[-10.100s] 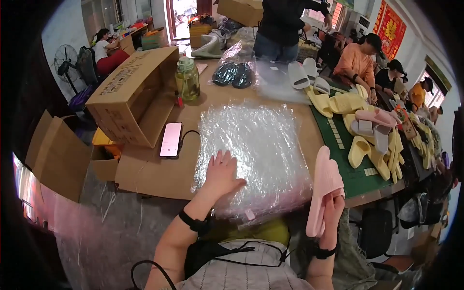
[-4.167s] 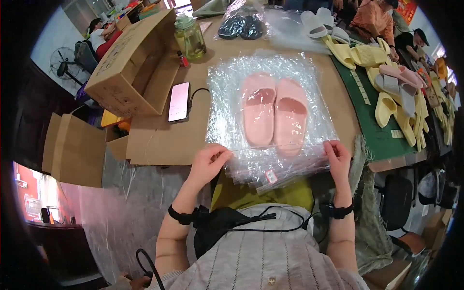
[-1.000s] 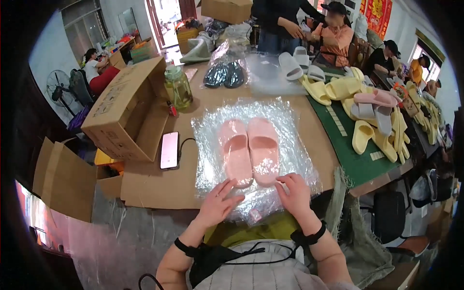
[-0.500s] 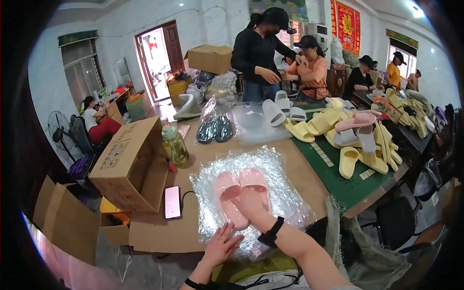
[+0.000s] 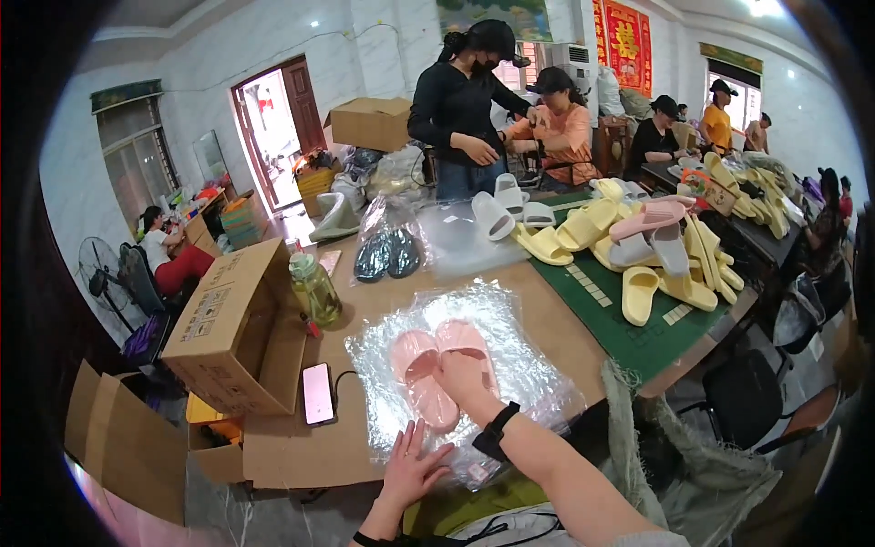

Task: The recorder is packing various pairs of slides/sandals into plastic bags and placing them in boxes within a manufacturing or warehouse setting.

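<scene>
Right hand (image 5: 463, 376) lies on top of the pink slippers (image 5: 436, 366), palm down, fingers curled loosely over the pair near the middle. It is pressing on them, not gripping; nothing is closed in the fingers. A black wristband sits on that wrist.

Left hand (image 5: 412, 469) is flat and open, fingers spread, resting on the near edge of the clear plastic bag (image 5: 456, 365) at the table's front edge. It holds nothing.

The slippers lie side by side, soles down, toes pointing away from the person, in the middle of the crinkled bag. Whether they are inside the bag or just on it cannot be told from here. The bag lies on the brown cardboard-covered table (image 5: 547, 319), right in front of the person.

Left of the bag: a phone (image 5: 318, 394) with a cable, lying flat, near the open cardboard box (image 5: 239, 337). Behind the box stands a green bottle (image 5: 314, 288). Further back lies a bagged dark pair of slippers (image 5: 386, 255). To the right, a green mat (image 5: 629, 319) carries yellow slippers (image 5: 638, 292) and a few white and pink ones, well apart from the hands. Other people work at the far end of the table.
</scene>
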